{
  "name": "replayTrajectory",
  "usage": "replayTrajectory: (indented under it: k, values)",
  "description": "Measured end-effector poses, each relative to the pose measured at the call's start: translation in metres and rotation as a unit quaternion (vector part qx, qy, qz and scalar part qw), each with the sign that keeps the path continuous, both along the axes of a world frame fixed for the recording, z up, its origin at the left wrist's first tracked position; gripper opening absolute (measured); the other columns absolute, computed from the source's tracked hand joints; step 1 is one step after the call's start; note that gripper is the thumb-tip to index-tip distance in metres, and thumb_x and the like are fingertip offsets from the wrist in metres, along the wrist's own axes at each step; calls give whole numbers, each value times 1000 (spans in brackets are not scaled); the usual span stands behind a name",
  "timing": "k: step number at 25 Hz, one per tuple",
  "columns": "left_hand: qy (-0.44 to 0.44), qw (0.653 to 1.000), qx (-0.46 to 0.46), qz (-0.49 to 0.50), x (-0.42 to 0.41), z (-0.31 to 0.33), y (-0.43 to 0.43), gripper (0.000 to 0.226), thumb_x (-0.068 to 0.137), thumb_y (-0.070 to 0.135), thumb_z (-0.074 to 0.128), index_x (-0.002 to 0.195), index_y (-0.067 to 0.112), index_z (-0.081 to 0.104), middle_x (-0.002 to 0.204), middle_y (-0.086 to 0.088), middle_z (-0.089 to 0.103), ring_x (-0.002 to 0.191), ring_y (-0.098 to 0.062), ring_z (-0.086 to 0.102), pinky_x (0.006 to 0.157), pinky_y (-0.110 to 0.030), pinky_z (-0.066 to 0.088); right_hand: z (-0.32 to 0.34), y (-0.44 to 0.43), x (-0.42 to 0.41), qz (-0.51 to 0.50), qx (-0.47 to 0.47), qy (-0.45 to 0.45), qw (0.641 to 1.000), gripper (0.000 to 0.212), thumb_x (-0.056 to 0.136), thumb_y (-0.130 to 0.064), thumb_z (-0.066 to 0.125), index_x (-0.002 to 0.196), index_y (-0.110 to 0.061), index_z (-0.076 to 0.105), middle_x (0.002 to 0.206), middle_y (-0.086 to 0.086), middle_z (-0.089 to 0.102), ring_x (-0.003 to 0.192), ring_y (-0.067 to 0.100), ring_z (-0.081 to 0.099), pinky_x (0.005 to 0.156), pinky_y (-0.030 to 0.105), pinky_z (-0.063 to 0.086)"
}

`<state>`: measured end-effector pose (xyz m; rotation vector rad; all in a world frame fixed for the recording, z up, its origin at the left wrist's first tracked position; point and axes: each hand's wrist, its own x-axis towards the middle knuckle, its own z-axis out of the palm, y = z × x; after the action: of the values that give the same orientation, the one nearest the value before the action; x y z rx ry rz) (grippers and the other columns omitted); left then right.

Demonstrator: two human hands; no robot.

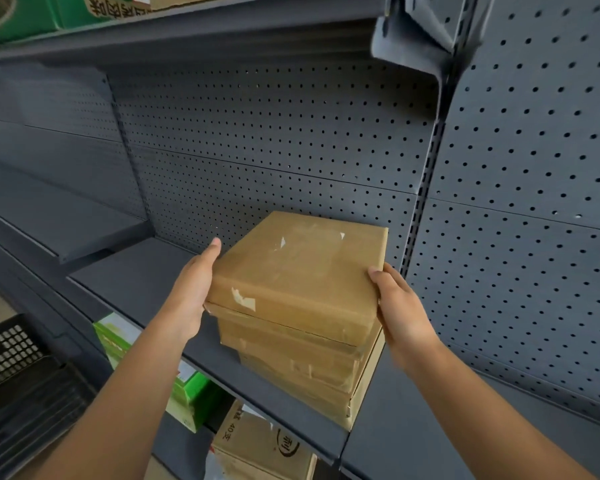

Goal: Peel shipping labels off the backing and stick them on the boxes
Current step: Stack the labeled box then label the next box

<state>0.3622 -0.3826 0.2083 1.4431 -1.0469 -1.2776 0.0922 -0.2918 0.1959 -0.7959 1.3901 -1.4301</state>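
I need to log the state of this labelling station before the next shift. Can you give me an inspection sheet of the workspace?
Surface: dark grey metal shelf, bare to the left of the stack.
Job's things: stack of brown cardboard boxes near the shelf's front edge; top box shows only torn white scraps; no labels or backing sheet seen.
Clutter: green boxes and a printed carton on the level below.
Hands: left hand and right hand press the top box's opposite sides.
Cables: nothing seen.
Surroundings: pegboard back panel, black plastic crate lower left, green carton on the upper shelf.
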Motion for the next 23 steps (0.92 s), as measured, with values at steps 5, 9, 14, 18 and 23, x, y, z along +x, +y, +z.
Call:
replayTrajectory:
  k: [5,9,14,18,23]
  values:
    - [-16,997,-66,-45,-34,15,36,27,82,60,68,104,44,70,119,13,72,118,-16,64,111,-46,42,20,42,-27,-30,-27,3,999,31,99,-35,48,125,-40,63,112,-11,75,102,13,71,84,35,56]
    - [-1,990,-67,-124,-77,22,69,44,78,61,67,121,52,66,130,21,67,126,-12,59,114,-48,39,32,89,-71,-68,-37,1,997,28,99,-34,50,120,-45,66,106,-12,77,95,12,75,76,34,56]
    - [-1,974,-77,-213,-151,-4,114,26,96,51,59,122,51,60,125,23,68,119,-8,63,107,-42,46,24,159,-135,-144,-24,14,989,28,97,-31,54,120,-41,68,105,-11,78,94,13,75,77,37,54]
    - [2,961,-64,-270,-203,-32,144,11,99,44,56,107,52,57,107,35,60,106,11,55,84,-22,43,-8,202,-174,-213,4,7,977,25,96,-28,56,113,-40,70,103,-6,79,96,20,74,81,40,56]
    - [-15,949,-37,-313,-238,-65,167,10,101,38,56,105,47,53,100,37,55,90,19,49,69,-12,35,-54,234,-200,-245,35,-19,969,27,96,-25,56,116,-37,70,110,-1,77,101,23,72,83,40,56]
